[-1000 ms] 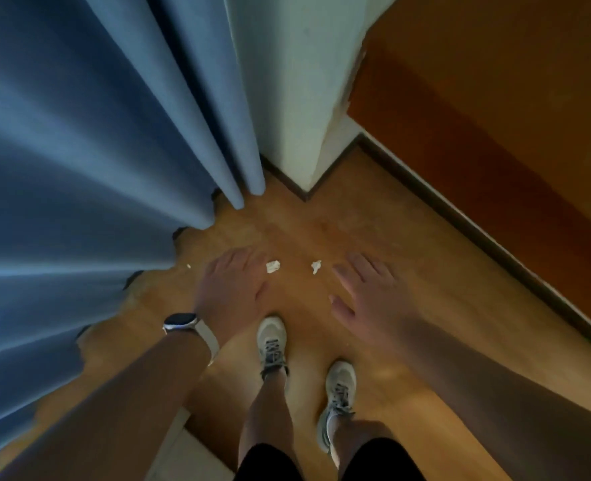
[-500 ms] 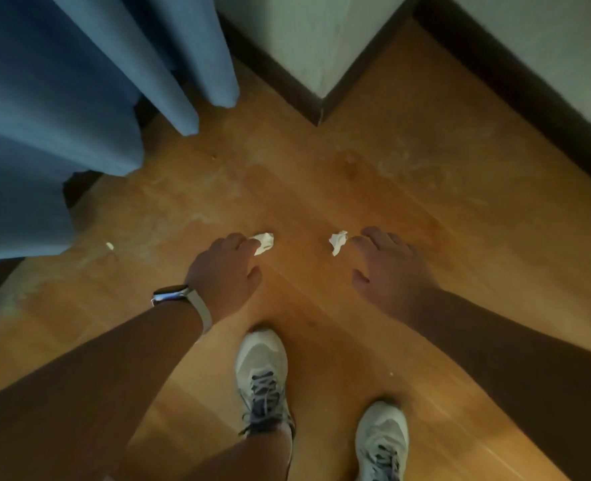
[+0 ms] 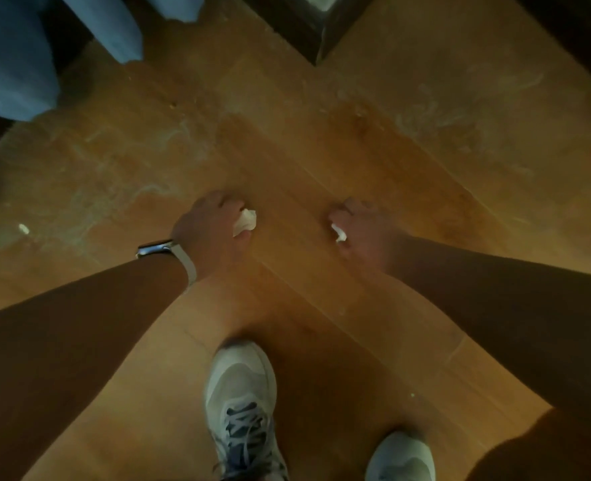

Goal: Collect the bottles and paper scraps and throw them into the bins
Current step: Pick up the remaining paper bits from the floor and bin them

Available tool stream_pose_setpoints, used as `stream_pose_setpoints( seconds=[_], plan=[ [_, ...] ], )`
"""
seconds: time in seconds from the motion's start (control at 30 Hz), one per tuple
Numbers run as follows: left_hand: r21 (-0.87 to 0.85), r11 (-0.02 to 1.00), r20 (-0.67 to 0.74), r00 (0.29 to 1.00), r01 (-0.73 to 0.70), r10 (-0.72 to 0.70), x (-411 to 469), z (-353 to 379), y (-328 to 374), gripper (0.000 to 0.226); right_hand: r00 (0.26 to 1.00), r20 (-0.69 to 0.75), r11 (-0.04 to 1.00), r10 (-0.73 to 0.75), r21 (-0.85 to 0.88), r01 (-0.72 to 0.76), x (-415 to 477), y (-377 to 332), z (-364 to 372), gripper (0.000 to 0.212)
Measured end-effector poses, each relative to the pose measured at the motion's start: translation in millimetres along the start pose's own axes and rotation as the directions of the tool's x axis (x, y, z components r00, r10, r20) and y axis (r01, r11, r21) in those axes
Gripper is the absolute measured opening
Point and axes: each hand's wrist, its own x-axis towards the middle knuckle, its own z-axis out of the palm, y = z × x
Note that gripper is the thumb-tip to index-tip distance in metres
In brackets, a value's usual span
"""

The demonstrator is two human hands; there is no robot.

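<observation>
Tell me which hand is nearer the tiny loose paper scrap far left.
Left. The left hand sits right of the tiny scrap; the right hand is farther right.

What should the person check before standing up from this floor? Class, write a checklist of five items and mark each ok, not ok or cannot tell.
1. Left hand grips the left scrap at its fingertips: ok.
2. Right hand pinches the right scrap: ok.
3. Both scraps are lifted off the floor: cannot tell.
4. All paper is gathered: not ok. A small scrap lies on the boards far to the left, beyond the left hand.
5. A bin is in sight to carry them to: not ok. None shows in this view.
</observation>
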Motion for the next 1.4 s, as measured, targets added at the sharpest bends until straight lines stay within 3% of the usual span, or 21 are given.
stream_pose_setpoints(
  seconds=[0.17, 0.27, 0.43, 0.53, 0.67, 0.93, 1.17, 1.4],
  plan=[
    [0.001, 1.000, 0.033, 0.999, -0.025, 0.025, -0.2, -5.7, 9.5, 0.025, 0.994, 0.100, 0.993, -0.048, -0.099, 0.058, 6.8, 3.0, 1.1, 0.030],
    [-0.039, 0.999, 0.013, 1.000, -0.010, 0.011, -4.1, -12.5, 9.3, 0.017, 0.990, 0.136, 0.999, -0.037, -0.028, 0.041, 4.7, 4.8, -3.6, 0.024],
    [-0.211, 0.976, -0.017, 0.998, 0.052, -0.057, -30.5, -34.3, 19.7, 0.009, 0.994, -0.045, 0.981, 0.097, 0.175, -0.088, -20.0, -5.4, -25.9, 0.017],
    [-0.304, 0.948, -0.069, 0.990, 0.094, -0.120, -58.8, -56.9, 42.2, 0.030, 0.984, -0.101, 0.952, 0.147, 0.283, -0.113, -52.9, -18.3, -49.5, 0.015],
    [-0.293, 0.956, -0.185, 0.979, 0.029, -0.087, -104.6, -96.6, 85.0, 0.038, 0.976, -0.142, 0.917, 0.168, 0.386, -0.102, -107.8, -30.7, -90.2, 0.017],
    [-0.382, 0.924, -0.238, 0.968, -0.023, -0.074, -197.5, -213.3, 172.5, 0.021, 0.920, -0.295, 0.840, 0.257, 0.539, -0.061, -246.5, -52.0, -202.4, 0.006],
    [-0.409, 0.912, -0.199, 0.979, -0.042, -0.045, -290.2, -333.7, 252.0, 0.019, 0.909, -0.288, 0.797, 0.300, 0.599, -0.073, -385.0, -62.1, -313.8, 0.002],
    [-0.520, 0.854, -0.170, 0.976, 0.028, -0.135, -388.8, -443.4, 333.1, 0.010, 0.857, -0.356, 0.786, 0.373, 0.611, -0.089, -514.4, -74.9, -416.4, 0.003]
  ],
)
